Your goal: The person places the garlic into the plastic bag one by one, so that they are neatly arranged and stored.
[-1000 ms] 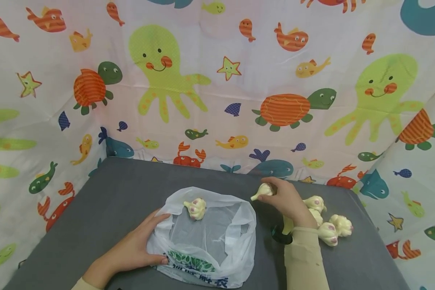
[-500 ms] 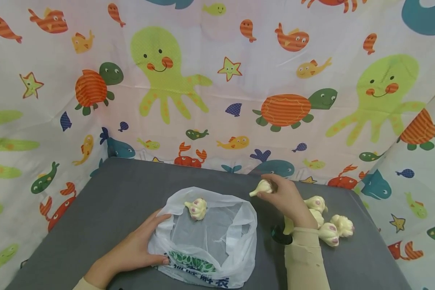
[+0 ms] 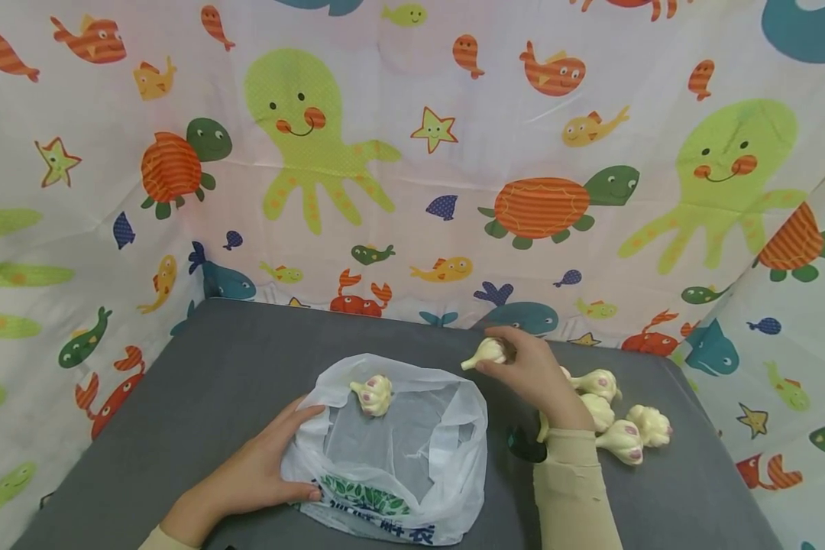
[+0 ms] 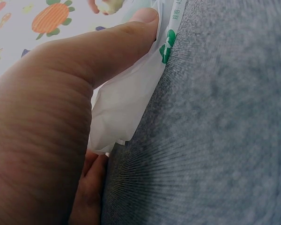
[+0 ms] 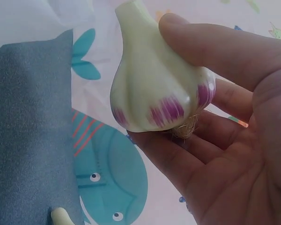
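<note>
A white plastic bag [image 3: 464, 428] with green and blue print lies with its mouth open. Inside it, near the back, is one garlic bulb [image 3: 373, 396]. My left hand [image 3: 261, 466] holds the bag's left side, its thumb [image 4: 143, 21] against the plastic. To the right of the bag, my right hand [image 3: 532, 378] pinches another garlic bulb [image 5: 154, 79] above the table, stem pointing left. Purple streaks mark its pale skin, and roots show at its base.
Several more garlic bulbs [image 3: 622, 441] are grouped on the dark grey table [image 3: 261, 344] to the right of my right forearm, partly hidden by it. A curtain [image 3: 399, 183] printed with sea animals surrounds the table's back and sides.
My right hand has shifted slightly left with the garlic bulb, uncovering more of the group behind the forearm. The left hand and the bag stay as they were.
</note>
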Tool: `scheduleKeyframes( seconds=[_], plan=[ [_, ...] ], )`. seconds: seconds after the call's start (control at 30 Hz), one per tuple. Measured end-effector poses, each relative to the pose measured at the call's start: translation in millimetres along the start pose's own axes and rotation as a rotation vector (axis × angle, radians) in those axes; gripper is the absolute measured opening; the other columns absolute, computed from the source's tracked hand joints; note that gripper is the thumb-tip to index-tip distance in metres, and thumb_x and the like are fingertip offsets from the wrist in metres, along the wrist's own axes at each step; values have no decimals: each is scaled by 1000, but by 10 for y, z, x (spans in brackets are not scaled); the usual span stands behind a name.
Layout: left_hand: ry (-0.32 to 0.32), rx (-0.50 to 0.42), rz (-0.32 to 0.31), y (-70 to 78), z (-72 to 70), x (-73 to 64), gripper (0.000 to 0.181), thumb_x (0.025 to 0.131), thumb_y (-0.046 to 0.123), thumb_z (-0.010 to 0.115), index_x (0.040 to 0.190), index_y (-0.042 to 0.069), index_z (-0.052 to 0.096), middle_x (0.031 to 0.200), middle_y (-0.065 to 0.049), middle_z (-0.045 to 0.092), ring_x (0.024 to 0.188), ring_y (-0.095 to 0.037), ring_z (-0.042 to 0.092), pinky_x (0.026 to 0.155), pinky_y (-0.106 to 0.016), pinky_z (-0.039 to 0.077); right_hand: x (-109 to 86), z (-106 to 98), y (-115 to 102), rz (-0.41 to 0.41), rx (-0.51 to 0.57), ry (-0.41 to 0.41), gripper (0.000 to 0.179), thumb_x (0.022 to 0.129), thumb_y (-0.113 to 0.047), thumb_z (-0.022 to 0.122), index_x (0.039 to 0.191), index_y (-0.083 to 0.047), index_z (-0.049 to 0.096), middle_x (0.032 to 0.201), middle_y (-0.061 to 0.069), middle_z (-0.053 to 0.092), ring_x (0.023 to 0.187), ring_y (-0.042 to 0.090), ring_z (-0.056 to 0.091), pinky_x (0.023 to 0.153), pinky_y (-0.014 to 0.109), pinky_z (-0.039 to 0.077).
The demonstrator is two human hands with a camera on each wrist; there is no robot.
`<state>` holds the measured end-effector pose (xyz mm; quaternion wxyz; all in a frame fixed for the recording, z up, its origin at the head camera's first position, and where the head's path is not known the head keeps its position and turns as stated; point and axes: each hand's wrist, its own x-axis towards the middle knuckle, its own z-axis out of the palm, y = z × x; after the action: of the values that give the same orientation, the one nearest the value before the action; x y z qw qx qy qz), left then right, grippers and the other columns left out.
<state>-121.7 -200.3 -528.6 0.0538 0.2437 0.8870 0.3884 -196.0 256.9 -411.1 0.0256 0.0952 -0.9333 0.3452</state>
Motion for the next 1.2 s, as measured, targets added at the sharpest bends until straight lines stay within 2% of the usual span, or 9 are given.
scheduleKeyframes(
  seconds=[0.3,0.7,1.03,1.2],
  plan=[
    [-2,-3,-5,18,-3,1,115,74,75,91,168,38,36,178,2,25,148,-28,46,106,-64,49,-1,36,-51,5,21,-5,62,96,-32,86,149,-8,65,141,16,70,121,37,70,99,56,58],
    [-3,-3,-10,-6,6,7,114,74,74,91,168,40,36,178,1,25,148,-30,45,106,-66,48,17,82,-110,-48,46,8,59,95,-29,88,145,-7,67,133,13,72,107,28,69,90,49,61],
    [3,3,-5,-22,19,10,115,74,75,90,168,40,35,178,2,25,149,-31,45,106,-67,48,17,144,-208,-78,49,-17,59,94,-29,88,145,-5,68,138,13,72,119,34,71,98,56,59],
    [1,-6,-8,-22,21,11,115,74,75,90,168,39,35,178,0,24,149,-33,44,105,-69,47,26,170,-241,-100,49,-28,57,94,-27,89,144,-6,69,137,12,72,119,34,71,98,55,59]
  ],
)
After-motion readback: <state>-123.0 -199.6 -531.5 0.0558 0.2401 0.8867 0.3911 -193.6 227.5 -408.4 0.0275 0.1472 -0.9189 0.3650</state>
